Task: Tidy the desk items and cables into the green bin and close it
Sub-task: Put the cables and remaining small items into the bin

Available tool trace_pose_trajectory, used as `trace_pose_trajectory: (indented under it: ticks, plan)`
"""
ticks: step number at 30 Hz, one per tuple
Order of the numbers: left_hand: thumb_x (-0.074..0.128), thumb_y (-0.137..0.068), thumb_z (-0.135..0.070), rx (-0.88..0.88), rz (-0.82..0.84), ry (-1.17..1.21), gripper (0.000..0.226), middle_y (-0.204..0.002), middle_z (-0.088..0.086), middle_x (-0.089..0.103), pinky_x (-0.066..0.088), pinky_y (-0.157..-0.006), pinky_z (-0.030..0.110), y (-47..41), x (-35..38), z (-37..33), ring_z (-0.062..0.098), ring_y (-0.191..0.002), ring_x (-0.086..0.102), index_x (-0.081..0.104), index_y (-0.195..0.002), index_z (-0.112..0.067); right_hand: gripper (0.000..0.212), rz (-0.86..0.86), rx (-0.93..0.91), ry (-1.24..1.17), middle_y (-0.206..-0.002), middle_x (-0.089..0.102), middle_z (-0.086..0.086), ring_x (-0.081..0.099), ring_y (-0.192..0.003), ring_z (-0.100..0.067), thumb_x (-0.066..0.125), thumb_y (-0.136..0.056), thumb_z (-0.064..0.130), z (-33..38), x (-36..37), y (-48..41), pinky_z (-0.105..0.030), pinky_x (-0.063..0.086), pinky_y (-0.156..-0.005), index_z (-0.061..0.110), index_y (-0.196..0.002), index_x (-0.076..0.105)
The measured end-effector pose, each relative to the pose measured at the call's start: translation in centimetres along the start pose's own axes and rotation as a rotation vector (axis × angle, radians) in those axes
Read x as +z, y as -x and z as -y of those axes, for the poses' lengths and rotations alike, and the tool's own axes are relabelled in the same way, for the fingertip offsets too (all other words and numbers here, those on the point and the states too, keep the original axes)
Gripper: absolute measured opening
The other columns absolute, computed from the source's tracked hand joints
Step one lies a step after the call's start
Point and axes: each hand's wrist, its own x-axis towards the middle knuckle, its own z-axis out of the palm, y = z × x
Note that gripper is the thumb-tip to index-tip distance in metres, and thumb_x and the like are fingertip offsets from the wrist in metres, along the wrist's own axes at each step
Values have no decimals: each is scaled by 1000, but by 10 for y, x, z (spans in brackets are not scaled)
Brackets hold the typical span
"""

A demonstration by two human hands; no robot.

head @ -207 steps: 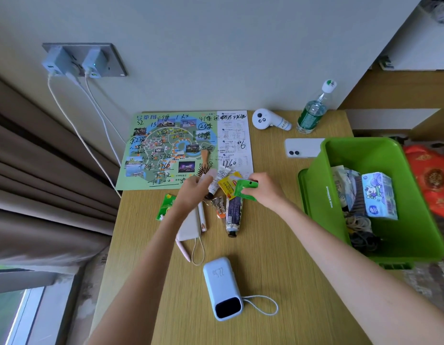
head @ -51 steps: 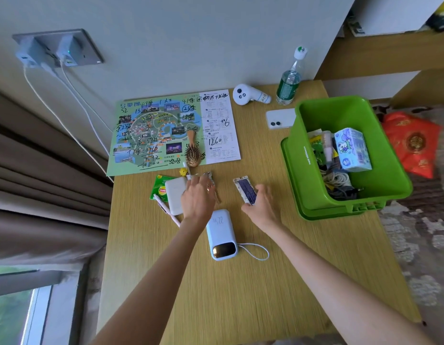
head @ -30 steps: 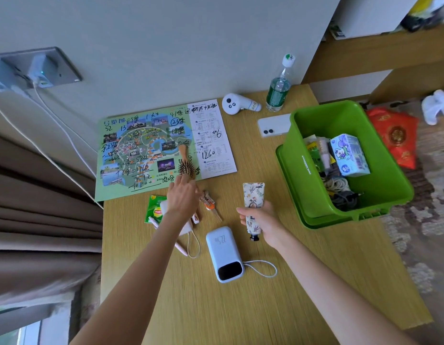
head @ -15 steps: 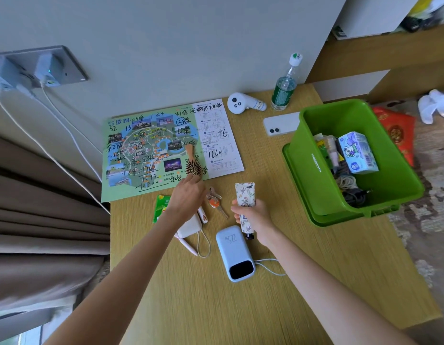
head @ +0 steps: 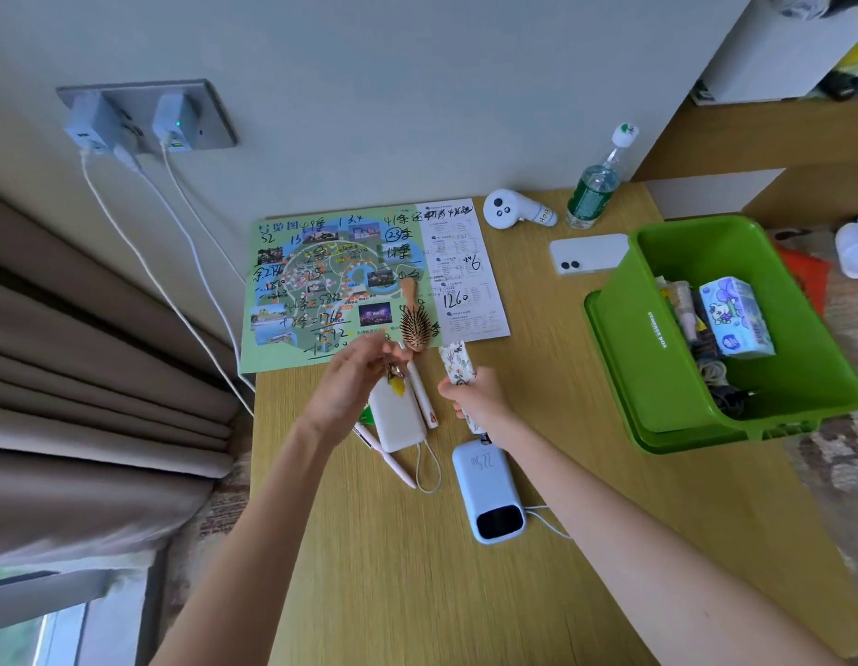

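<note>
Head view: the right hand curls around a floral tube at mid-desk. The tube's long axis runs away from the person, with its flat crimped end toward the map and its dark cap toward the blue power bank. The left hand pinches keys over a white power bank. A brush lies on the map's edge. The green bin stands open at the right, holding a tissue pack and cables. The desk is pale wood-grain and stands against a white wall with a socket plate. Curtains hang on the left.
</note>
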Motion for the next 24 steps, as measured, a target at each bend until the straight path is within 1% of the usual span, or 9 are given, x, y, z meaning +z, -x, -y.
trace_pose_trajectory:
  ticks: [2,5,7,10,13,15,19,22,24]
  plan:
    - [41,-102,-32,1,-13,-9,35,-80,12,62,48,-76,33,5,-12,1,24,-75,58,57,-78,-12,13,-30,-18,89,-72,52,-9,47,-65,-20,66,-83,14,4,13,-5,-35,38,-62,10,-81,54]
    - [41,-102,-37,16,-109,-64,37,-69,5,54,46,-68,35,11,-34,9,19,-64,53,55,-78,-12,9,-66,-77,228,-67,55,-6,49,-55,-17,61,-81,11,9,30,-11,-27,37,-52,10,-75,55]
    - [42,-101,-39,4,-185,-107,38,-65,1,52,43,-55,28,12,-46,13,14,-55,47,55,-77,-14,7,-92,-118,320,-74,63,-11,57,-58,-20,63,-80,10,12,37,-15,-27,42,-48,4,-82,61]
    - [43,-101,-41,-42,-315,-223,39,-61,-1,52,36,-46,26,10,-61,21,10,-48,41,54,-76,-13,18,-111,-161,475,-88,66,-13,65,-75,-28,69,-82,15,15,43,-19,-36,51,-55,1,-92,64]
    - [53,-96,-41,-88,-422,-421,34,-64,2,56,37,-39,21,2,-70,27,7,-41,42,50,-79,-12,21,-139,-170,591,-85,62,-8,62,-72,-25,70,-84,23,17,43,-19,-30,42,-51,4,-88,62]
    - [64,-90,-42,-162,-475,-622,32,-73,4,60,39,-42,23,-3,-72,29,11,-48,49,51,-88,-12,20,-137,-196,712,-78,59,-4,55,-61,-19,71,-82,24,17,41,-17,-26,35,-46,9,-80,57]
    - [70,-83,-46,-261,-496,-906,42,-88,1,61,50,-62,31,-11,-67,34,22,-77,62,54,-103,-13,21,-107,-218,885,-72,53,2,54,-64,-20,70,-77,22,17,35,-12,-26,29,-45,15,-79,50]
    - [70,-82,-50,-334,-472,-1112,51,-98,5,65,54,-73,37,-16,-59,38,27,-92,64,53,-111,-12,26,-109,-196,822,-68,51,4,50,-55,-13,70,-74,26,20,31,-10,-24,28,-43,14,-83,48]
    - [69,-82,-50,-364,-471,-1201,56,-102,8,65,54,-72,38,-18,-54,40,30,-94,64,51,-116,-9,26,-91,-186,706,-70,52,3,50,-57,-12,70,-72,22,21,30,-9,-25,32,-44,13,-82,48]
